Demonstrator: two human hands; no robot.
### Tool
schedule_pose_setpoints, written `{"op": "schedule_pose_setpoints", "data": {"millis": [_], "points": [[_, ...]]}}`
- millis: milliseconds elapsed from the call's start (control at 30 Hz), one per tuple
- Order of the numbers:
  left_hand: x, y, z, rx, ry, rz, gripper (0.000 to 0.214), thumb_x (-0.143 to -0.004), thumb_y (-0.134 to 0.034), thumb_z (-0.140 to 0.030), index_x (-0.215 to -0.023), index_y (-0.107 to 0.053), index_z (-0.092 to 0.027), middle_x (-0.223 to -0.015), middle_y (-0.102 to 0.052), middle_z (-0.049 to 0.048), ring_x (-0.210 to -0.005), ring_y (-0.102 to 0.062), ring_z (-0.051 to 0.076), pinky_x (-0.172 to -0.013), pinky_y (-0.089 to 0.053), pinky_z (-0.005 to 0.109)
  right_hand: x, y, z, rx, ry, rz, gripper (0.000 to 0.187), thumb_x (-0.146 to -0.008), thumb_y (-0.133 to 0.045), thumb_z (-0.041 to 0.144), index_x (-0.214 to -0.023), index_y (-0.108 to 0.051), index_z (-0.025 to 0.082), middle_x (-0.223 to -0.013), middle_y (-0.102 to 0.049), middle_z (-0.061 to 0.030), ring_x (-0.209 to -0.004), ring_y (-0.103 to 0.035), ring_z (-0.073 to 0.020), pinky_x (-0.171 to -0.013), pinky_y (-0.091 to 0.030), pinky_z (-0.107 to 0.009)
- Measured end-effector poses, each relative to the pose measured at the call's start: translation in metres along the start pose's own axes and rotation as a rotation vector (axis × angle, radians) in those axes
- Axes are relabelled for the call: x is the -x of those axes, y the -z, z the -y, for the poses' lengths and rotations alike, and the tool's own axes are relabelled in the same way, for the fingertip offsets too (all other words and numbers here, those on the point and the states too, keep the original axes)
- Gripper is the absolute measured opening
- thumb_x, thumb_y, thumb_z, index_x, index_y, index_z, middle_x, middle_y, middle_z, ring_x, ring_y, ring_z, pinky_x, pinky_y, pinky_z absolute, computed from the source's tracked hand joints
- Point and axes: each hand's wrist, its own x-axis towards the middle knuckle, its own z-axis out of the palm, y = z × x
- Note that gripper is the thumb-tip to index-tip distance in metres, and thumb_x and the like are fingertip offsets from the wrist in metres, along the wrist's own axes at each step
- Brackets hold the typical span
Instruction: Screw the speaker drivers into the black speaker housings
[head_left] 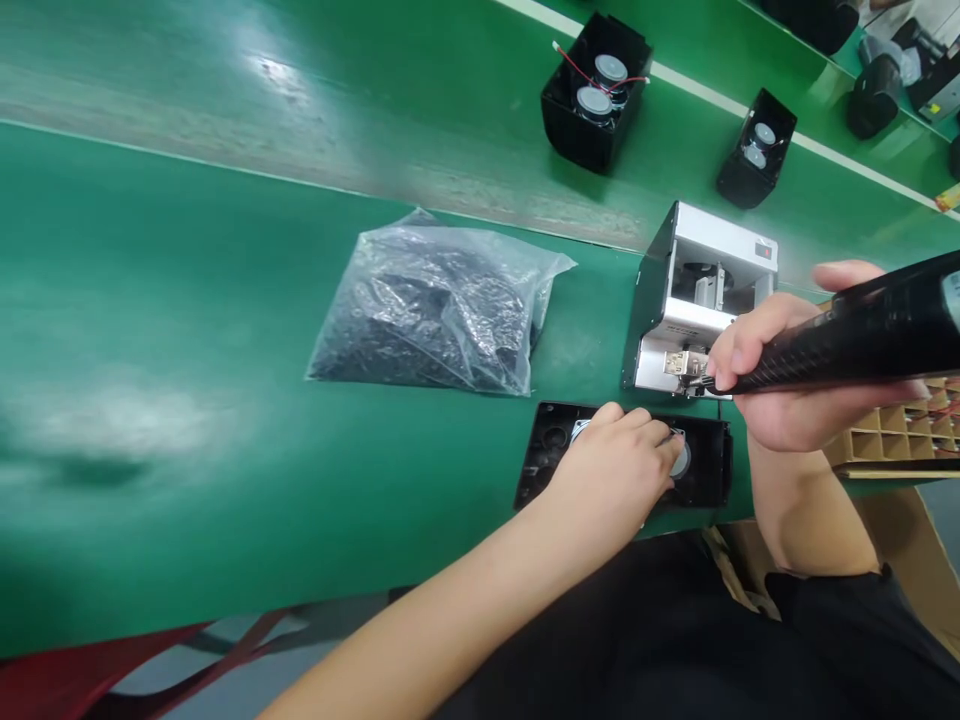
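My right hand [780,370] is wrapped round a black electric screwdriver [847,335], held slanting with its tip at the front outlet of a silver and black screw feeder [694,300]. My left hand [626,450] reaches into a black plastic speaker housing [709,450] lying at the table's near edge. Its fingers are curled down over the speaker parts inside and hide much of them. A round grey speaker cone [681,458] shows beside the fingertips.
A clear plastic bag [435,305] with dark contents lies left of the feeder. Farther back stand two black housings, one [581,135] with red wires and one [739,180] smaller in view. A cardboard divider box [892,435] sits at the right.
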Motion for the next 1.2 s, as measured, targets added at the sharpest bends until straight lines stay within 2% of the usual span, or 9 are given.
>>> {"op": "schedule_pose_setpoints", "data": {"millis": [67, 167, 233, 367, 533, 667, 867, 1033, 1200], "points": [[-0.001, 0.0, 0.0, 0.003, 0.004, 0.019, 0.021, -0.101, -0.085, -0.033, -0.116, -0.077, -0.02, -0.104, -0.082, 0.004, -0.098, -0.069, 0.025, -0.075, -0.034, 0.043, 0.001, -0.001, -0.004, -0.111, 0.073, 0.01, 0.099, -0.093, -0.007, 0.098, -0.154, -0.05, 0.033, -0.058, -0.058, 0.0022, -0.038, -0.048, -0.0222, -0.041, -0.046, -0.037], [-0.002, 0.0, 0.001, 0.009, 0.006, 0.05, 0.021, -0.101, -0.086, -0.034, -0.114, -0.078, -0.02, -0.105, -0.082, 0.0043, -0.099, -0.069, 0.025, -0.075, -0.033, 0.043, 0.001, -0.01, -0.007, -0.335, 0.16, -0.124, 0.07, -0.102, -0.033, 0.089, -0.134, -0.066, 0.036, -0.061, -0.058, 0.0053, -0.036, -0.044, -0.0166, -0.036, -0.041, -0.03], [-0.002, -0.001, 0.001, 0.011, 0.004, 0.054, 0.022, -0.101, -0.086, -0.034, -0.116, -0.078, -0.02, -0.109, -0.083, 0.0041, -0.101, -0.07, 0.025, -0.076, -0.034, 0.043, 0.001, -0.017, -0.009, -0.412, 0.141, -0.202, 0.07, -0.099, -0.041, 0.091, -0.132, -0.07, 0.036, -0.06, -0.059, 0.0065, -0.036, -0.043, -0.0149, -0.035, -0.04, -0.028], [-0.002, -0.003, 0.002, 0.011, 0.004, 0.046, 0.027, -0.1, -0.087, -0.033, -0.122, -0.078, -0.019, -0.113, -0.084, 0.0038, -0.103, -0.071, 0.025, -0.079, -0.036, 0.043, 0.006, -0.016, -0.002, -0.442, 0.059, -0.174, 0.073, -0.094, -0.051, 0.094, -0.133, -0.071, 0.036, -0.061, -0.062, 0.0063, -0.038, -0.046, -0.0136, -0.036, -0.043, -0.026], [0.0, -0.003, 0.003, 0.022, 0.014, 0.018, 0.028, -0.099, -0.088, -0.031, -0.122, -0.079, -0.02, -0.111, -0.085, 0.0029, -0.1, -0.071, 0.026, -0.08, -0.036, 0.042, 0.026, 0.023, 0.026, -0.478, -0.043, -0.204, 0.057, -0.086, -0.074, 0.087, -0.12, -0.081, 0.042, -0.064, -0.068, 0.0056, -0.041, -0.059, -0.016, -0.043, -0.057, -0.031], [0.0, -0.003, 0.004, 0.017, 0.007, 0.006, 0.024, -0.098, -0.088, -0.03, -0.118, -0.08, -0.021, -0.108, -0.086, 0.0025, -0.098, -0.072, 0.026, -0.079, -0.036, 0.042, 0.047, 0.041, 0.028, -0.454, -0.057, -0.184, 0.052, -0.092, -0.072, 0.081, -0.127, -0.08, 0.044, -0.067, -0.071, 0.0037, -0.045, -0.063, -0.0187, -0.047, -0.062, -0.036], [0.0, 0.0, 0.008, 0.044, -0.01, -0.023, 0.022, -0.098, -0.086, -0.027, -0.119, -0.08, -0.021, -0.111, -0.088, 0.0023, -0.095, -0.074, 0.026, -0.076, -0.035, 0.041, 0.062, 0.019, -0.014, -0.523, 0.089, -0.257, 0.072, -0.102, -0.041, 0.088, -0.138, -0.073, 0.034, -0.067, -0.065, 0.0043, -0.04, -0.054, -0.0145, -0.038, -0.052, -0.029], [0.0, 0.001, 0.008, 0.043, -0.012, -0.042, 0.018, -0.099, -0.083, -0.023, -0.117, -0.082, -0.021, -0.112, -0.088, 0.0041, -0.092, -0.074, 0.025, -0.074, -0.034, 0.04, 0.061, 0.015, -0.032, -0.517, 0.099, -0.207, 0.074, -0.1, -0.039, 0.09, -0.136, -0.071, 0.033, -0.066, -0.065, 0.0048, -0.041, -0.054, -0.0145, -0.039, -0.053, -0.028], [0.0, 0.002, 0.009, 0.035, -0.023, -0.048, 0.017, -0.103, -0.078, -0.023, -0.119, -0.083, -0.02, -0.111, -0.088, 0.0055, -0.09, -0.073, 0.025, -0.071, -0.033, 0.039, 0.063, 0.02, -0.044, -0.53, 0.087, -0.092, 0.068, -0.1, -0.051, 0.085, -0.142, -0.07, 0.035, -0.069, -0.07, 0.0043, -0.043, -0.058, -0.0152, -0.039, -0.055, -0.029]]}}
